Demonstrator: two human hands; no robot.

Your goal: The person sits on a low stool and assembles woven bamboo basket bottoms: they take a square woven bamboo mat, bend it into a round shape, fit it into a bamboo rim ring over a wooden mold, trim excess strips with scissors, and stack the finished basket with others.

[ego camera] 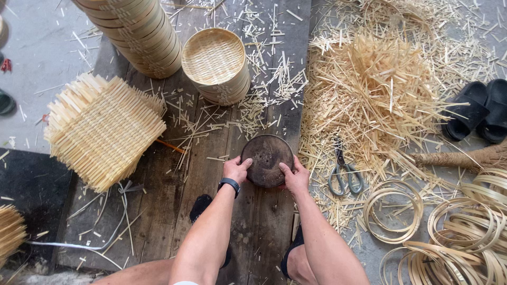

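A dark round disc [266, 158], worn and brown, lies on the wooden boards [174, 174]. My left hand [236, 169] grips its left edge, with a black watch on that wrist. My right hand [296, 177] holds its lower right edge. Both forearms reach forward from the bottom of the view. A short stack of round woven bamboo baskets [215, 63] stands just beyond the disc.
A tall stack of bamboo baskets [137, 34] stands at the back left, square woven mats [103, 129] to the left. Scissors [343, 171] lie right of the disc by a heap of bamboo offcuts [375, 89]. Bamboo hoops [459, 232] and black sandals [478, 111] lie on the right.
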